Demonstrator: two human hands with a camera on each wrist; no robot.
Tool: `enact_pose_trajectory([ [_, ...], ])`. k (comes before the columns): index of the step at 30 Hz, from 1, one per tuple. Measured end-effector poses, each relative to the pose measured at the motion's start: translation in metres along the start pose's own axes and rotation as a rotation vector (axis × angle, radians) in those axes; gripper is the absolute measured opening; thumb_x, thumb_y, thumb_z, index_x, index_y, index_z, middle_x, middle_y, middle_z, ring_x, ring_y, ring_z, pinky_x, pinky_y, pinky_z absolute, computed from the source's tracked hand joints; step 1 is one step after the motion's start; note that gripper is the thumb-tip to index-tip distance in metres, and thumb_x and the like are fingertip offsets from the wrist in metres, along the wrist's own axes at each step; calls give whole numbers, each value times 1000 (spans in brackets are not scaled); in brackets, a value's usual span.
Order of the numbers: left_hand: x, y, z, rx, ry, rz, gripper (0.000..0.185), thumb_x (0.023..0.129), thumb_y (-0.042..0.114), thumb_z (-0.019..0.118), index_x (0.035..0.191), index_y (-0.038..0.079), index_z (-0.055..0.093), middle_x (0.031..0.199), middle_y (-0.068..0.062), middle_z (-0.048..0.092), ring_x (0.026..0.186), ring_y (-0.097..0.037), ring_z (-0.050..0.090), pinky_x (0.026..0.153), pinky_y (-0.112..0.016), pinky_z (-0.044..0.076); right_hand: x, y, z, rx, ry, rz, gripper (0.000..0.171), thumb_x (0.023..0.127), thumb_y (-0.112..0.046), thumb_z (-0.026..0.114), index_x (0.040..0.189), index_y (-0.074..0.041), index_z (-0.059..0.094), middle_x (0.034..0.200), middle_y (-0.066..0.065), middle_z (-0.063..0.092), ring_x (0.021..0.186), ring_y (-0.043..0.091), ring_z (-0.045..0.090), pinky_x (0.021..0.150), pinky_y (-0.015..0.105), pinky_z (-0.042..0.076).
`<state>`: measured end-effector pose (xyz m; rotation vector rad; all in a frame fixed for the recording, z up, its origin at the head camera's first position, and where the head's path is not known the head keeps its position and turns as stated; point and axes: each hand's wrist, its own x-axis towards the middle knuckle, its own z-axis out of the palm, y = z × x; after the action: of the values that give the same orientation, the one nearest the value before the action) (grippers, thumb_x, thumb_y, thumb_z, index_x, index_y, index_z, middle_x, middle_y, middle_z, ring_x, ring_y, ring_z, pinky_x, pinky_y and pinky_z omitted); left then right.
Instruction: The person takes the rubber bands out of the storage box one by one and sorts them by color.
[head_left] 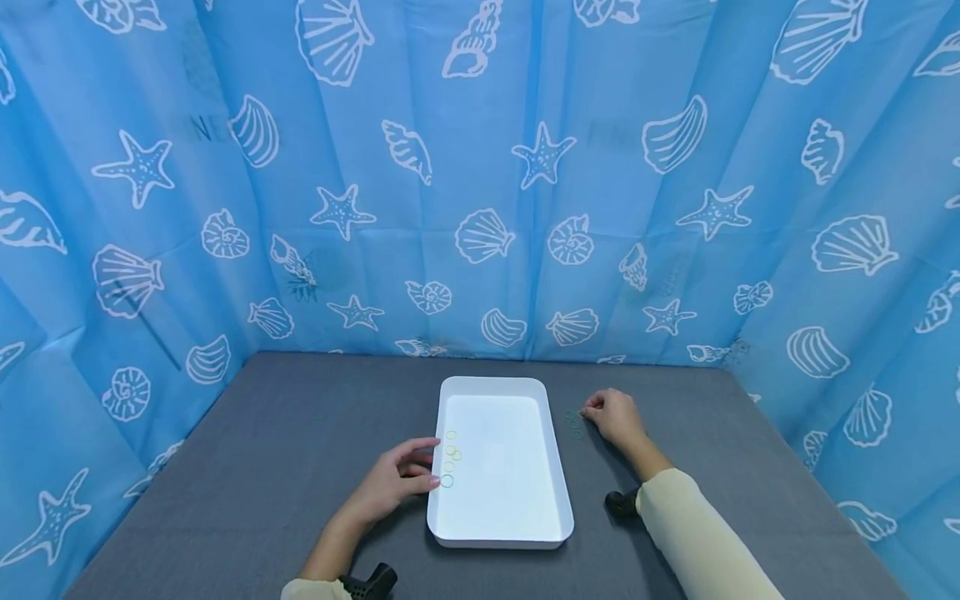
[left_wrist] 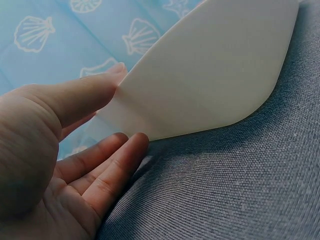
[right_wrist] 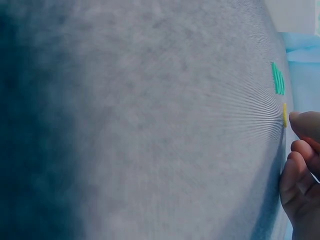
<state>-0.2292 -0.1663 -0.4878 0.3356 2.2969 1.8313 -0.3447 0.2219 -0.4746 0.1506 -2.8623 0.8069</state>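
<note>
blue seashell curtains (head_left: 525, 167) wall in a grey tabletop (head_left: 262, 467) bearing a white tray (head_left: 551, 467). left hand (head_left: 393, 483) lies relaxed, straight fingers touching the tray's left rim beside small rings (head_left: 451, 454) inside. right hand (head_left: 615, 415), fingers curled, reaches green rings (head_left: 573, 422) just right of the tray; whether it grips one is unclear.

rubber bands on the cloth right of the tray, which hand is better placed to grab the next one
Right. The right hand has its fingertips beside the loose rubber bands; the left hand rests against the tray on the far side.
</note>
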Motion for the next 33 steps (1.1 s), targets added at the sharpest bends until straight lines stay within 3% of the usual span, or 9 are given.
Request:
enact_pose_trajectory([
  [14, 1, 0, -1, 10, 2, -4, 59, 85, 19, 76, 138, 8, 52, 119, -15, 58, 96, -24, 61, 78, -37, 52, -11, -14, -10, 188, 19, -77, 5, 89, -8, 70, 91, -3, 69, 84, 5, 65, 73, 18, 55, 64, 34, 44],
  [33, -1, 1, 1, 9, 0, -3, 60, 85, 19, 76, 138, 5, 52, 119, -17, 58, 96, -24, 61, 77, -36, 52, -5, -72, -8, 349, -46, -73, 12, 90, -10, 69, 99, -2, 69, 80, 4, 59, 69, 19, 53, 59, 32, 46],
])
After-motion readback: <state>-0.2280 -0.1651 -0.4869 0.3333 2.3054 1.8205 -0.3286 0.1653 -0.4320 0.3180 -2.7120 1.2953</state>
